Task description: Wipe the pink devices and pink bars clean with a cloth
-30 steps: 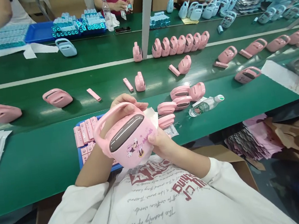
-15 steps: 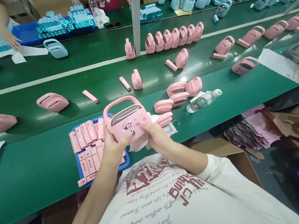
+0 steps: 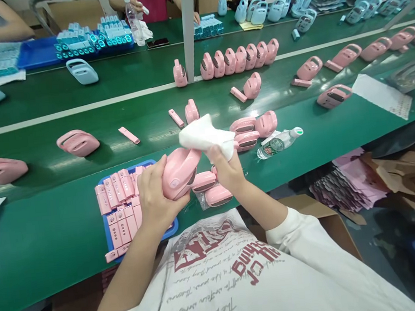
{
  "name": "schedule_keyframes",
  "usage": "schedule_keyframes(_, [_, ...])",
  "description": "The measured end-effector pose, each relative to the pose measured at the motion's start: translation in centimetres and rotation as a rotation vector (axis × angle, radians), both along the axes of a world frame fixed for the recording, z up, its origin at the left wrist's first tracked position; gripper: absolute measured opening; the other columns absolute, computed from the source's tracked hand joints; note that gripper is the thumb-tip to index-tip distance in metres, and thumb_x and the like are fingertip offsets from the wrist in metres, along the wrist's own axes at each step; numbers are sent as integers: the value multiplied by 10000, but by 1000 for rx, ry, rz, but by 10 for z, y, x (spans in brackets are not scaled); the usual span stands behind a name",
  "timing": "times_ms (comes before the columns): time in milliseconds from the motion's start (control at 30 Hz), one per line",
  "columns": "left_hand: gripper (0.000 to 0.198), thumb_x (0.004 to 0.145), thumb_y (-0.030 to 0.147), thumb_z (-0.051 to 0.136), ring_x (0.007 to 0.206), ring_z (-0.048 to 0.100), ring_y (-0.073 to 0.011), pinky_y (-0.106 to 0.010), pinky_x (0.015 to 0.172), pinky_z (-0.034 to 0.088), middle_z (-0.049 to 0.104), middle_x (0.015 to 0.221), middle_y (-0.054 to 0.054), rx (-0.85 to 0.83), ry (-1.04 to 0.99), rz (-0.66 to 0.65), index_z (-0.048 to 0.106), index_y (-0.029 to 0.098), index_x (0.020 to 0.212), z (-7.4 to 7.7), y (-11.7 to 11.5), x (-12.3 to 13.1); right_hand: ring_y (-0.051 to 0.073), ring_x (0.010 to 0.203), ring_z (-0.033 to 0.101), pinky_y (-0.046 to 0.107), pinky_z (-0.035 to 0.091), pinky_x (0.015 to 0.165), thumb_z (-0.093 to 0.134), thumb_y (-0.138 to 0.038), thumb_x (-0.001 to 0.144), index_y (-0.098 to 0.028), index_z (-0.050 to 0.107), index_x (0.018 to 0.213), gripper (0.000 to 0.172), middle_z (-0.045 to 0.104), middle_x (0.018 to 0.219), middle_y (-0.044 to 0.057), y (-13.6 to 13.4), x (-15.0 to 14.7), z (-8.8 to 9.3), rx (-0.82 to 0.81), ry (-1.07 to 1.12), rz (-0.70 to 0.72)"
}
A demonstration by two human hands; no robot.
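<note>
My left hand is wrapped round a pink portable speaker with a loop handle, held above the bench and turned on its side. A white cloth is pinched in my right hand; its loose end lies over the speaker's handle. Below and to the right of the speaker, more pink speakers rest on the bench, one on a clear plastic bag. To the left stands a blue tray filled with rows of pink stick-shaped parts, partly hidden by my left hand and forearm.
Pink speakers and loose pink sticks are spread along the green belt. A plastic bottle lies on the bench to the right. A grey post rises at the belt. Other people work behind blue parts.
The speaker has turned from its printed front to its side in my left hand. My right hand has let go of its face and raised the white cloth to the handle.
</note>
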State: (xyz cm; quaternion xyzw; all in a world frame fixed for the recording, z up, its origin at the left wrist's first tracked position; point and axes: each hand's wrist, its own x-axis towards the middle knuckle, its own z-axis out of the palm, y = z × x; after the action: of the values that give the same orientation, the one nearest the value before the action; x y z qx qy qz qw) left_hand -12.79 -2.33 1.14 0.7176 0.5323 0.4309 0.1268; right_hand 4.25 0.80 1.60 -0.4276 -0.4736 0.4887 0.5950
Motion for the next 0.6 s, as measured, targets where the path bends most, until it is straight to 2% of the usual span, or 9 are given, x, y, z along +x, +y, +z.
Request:
schedule_keyframes(133, [773, 497, 309, 852, 1066, 518, -340, -460, 984, 337, 604, 1123, -100, 75, -127, 28, 573, 218, 1212, -5, 6, 1, 245, 1213, 556, 468, 312, 1151, 629, -421, 801, -257, 689, 896, 199, 715, 1029, 48, -6, -6, 3, 375, -390, 316])
schedule_keyframes(200, [777, 539, 291, 843, 1067, 521, -335, -446, 986, 326, 601, 1140, -103, 136, -135, 49, 544, 235, 1253, -5, 6, 1, 226, 1222, 555, 480, 279, 1169, 631, -343, 795, -297, 692, 841, 89, 718, 1052, -1, -4, -8, 2, 480, -489, 456])
schedule_keyframes(233, [816, 554, 272, 837, 1067, 523, -330, -445, 988, 322, 596, 1161, -103, 164, -111, 55, 505, 247, 1299, -4, 6, 1, 219, 1217, 561, 476, 281, 1168, 623, -331, 798, -308, 693, 849, 89, 717, 1068, -18, -1, -7, 1, 486, -497, 466])
schedule_keyframes(300, [928, 552, 240, 833, 1073, 520, -325, -455, 998, 314, 582, 1206, -102, 187, -53, 41, 415, 263, 1380, -1, 4, 1, 227, 1205, 570, 455, 325, 1145, 626, -373, 798, -292, 693, 900, 147, 712, 1091, -8, 8, -3, 1, 411, -418, 352])
schedule_keyframes(400, [1023, 510, 254, 848, 1107, 508, -327, -477, 1014, 316, 568, 1234, -102, 121, -46, -19, 366, 254, 1412, 4, -1, 4, 253, 1137, 606, 420, 440, 1053, 630, -509, 781, -220, 684, 882, 311, 721, 974, 31, 23, 7, 1, 166, -157, 136])
schedule_keyframes(500, [1066, 497, 288, 849, 1109, 514, -307, -470, 1003, 355, 564, 1214, -91, -9, -132, -25, 333, 255, 1429, 8, -6, 8, 229, 1055, 645, 377, 521, 953, 616, -563, 770, -207, 652, 854, 368, 703, 839, 9, 34, 14, 0, -58, 137, 28])
schedule_keyframes(600, [1088, 479, 303, 858, 1056, 541, -267, -427, 952, 422, 564, 1143, -63, -103, -294, -15, 332, 275, 1430, 10, -7, 11, 205, 1046, 650, 349, 543, 917, 618, -570, 748, -207, 619, 923, 403, 711, 907, 14, 37, 15, -4, -169, 379, -125])
